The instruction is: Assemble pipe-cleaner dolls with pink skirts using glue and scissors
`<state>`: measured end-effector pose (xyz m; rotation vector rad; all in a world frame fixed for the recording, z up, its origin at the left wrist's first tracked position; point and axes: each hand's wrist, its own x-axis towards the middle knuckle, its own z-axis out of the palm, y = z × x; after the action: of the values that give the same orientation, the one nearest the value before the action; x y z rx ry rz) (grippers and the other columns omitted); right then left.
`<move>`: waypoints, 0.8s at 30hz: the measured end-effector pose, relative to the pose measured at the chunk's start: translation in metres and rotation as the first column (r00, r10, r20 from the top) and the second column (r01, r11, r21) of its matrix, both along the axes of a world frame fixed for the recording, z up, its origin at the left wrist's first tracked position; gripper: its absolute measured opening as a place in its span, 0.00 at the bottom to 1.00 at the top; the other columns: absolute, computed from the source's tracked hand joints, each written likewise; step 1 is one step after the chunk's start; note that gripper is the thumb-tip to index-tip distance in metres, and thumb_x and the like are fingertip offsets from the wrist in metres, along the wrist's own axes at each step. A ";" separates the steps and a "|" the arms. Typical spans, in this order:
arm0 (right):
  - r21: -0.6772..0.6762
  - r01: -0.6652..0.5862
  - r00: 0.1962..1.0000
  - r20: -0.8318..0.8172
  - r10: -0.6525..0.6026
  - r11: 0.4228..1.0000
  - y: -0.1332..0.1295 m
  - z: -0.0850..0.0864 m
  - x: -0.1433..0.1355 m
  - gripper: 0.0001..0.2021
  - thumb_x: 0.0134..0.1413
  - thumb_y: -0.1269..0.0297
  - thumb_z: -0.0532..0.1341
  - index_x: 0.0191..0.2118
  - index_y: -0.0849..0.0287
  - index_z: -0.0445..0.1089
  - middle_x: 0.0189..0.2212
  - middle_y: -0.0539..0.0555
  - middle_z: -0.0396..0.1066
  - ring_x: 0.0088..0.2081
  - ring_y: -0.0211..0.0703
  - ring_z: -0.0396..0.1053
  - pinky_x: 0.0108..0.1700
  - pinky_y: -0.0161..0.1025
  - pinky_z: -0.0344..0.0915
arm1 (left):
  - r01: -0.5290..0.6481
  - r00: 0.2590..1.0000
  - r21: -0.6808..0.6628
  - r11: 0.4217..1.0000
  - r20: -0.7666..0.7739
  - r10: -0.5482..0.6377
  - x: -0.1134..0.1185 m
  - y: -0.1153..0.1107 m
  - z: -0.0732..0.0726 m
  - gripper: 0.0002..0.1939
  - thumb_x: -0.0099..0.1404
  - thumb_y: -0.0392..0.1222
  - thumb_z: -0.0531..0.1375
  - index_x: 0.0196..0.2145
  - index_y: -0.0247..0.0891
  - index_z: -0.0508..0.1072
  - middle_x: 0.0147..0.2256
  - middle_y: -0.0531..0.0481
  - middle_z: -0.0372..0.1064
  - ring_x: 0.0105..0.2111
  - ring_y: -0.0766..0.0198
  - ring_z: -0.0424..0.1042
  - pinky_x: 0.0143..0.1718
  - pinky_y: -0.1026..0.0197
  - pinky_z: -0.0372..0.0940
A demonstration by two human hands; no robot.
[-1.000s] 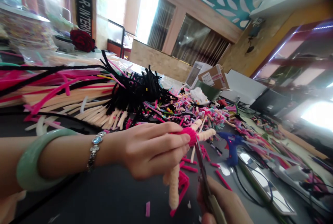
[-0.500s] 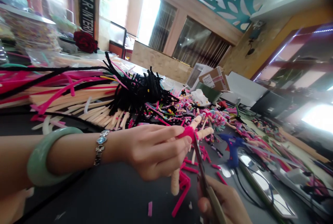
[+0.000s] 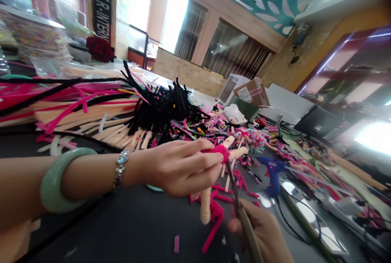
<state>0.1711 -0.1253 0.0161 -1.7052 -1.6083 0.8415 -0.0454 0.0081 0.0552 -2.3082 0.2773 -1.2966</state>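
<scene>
My left hand (image 3: 183,167) pinches a small doll made of pipe cleaners (image 3: 221,152), with a hot-pink body and cream limbs. Two of its limbs point away to the right, and a thicker cream limb hangs below my fingers. In my right hand (image 3: 259,230) is a pair of scissors (image 3: 233,185), its blades pointing up and their tips against the pink part. Whether the blades are apart is hard to make out. Below the doll, bent pink pipe cleaner pieces (image 3: 214,230) lie on the dark table (image 3: 128,230).
A bundle of black pipe cleaners (image 3: 165,108) rests on long cream ones (image 3: 116,130). To the right are a blue glue gun (image 3: 273,173) with its cord and a power strip (image 3: 351,210). Behind stand a cardboard box (image 3: 252,91) and a heap of colourful pieces (image 3: 214,120).
My left hand has shifted slightly up with the doll, and its cream limbs have tilted a little lower. The scissors stay at the pink part, my right hand nearly in place.
</scene>
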 end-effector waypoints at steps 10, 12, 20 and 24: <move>0.232 0.189 0.914 0.314 -0.257 0.954 0.010 -0.004 0.012 0.17 0.48 0.47 0.59 0.23 0.57 0.69 0.16 0.48 0.67 0.21 0.40 0.64 0.23 0.32 0.60 | -0.004 0.991 -0.844 0.537 -0.076 -0.111 0.018 0.007 -0.025 0.38 0.52 0.26 0.60 0.59 0.40 0.53 0.46 0.42 0.68 0.37 0.63 0.73 0.41 0.59 0.68; 0.230 0.161 0.905 0.354 -0.237 0.960 0.010 -0.005 0.014 0.18 0.49 0.45 0.58 0.24 0.56 0.68 0.17 0.49 0.69 0.21 0.41 0.66 0.24 0.33 0.60 | -0.008 0.982 -0.953 0.303 -0.064 -0.177 0.021 0.006 -0.026 0.41 0.47 0.27 0.64 0.57 0.39 0.54 0.43 0.44 0.70 0.34 0.63 0.73 0.36 0.62 0.68; 0.247 0.123 0.819 0.522 -0.239 0.961 0.008 -0.010 0.014 0.24 0.52 0.38 0.52 0.26 0.55 0.68 0.20 0.52 0.73 0.22 0.45 0.67 0.25 0.36 0.59 | -0.102 0.762 -0.828 -0.551 0.290 -0.578 0.022 -0.002 -0.022 0.49 0.50 0.35 0.70 0.60 0.41 0.43 0.30 0.51 0.76 0.31 0.62 0.75 0.34 0.61 0.65; 0.306 0.078 0.767 0.590 -0.253 0.949 0.009 -0.014 0.015 0.18 0.54 0.46 0.54 0.26 0.54 0.68 0.19 0.50 0.73 0.20 0.42 0.67 0.23 0.34 0.58 | 0.016 0.844 -0.681 -0.732 0.402 -0.355 0.023 -0.003 -0.018 0.38 0.54 0.41 0.69 0.56 0.37 0.54 0.30 0.50 0.73 0.30 0.61 0.75 0.34 0.59 0.67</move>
<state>0.1865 -0.1158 0.0016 -2.0040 -1.8334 -0.0721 -0.0226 0.0052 0.0377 -4.4220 -1.1978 -2.0100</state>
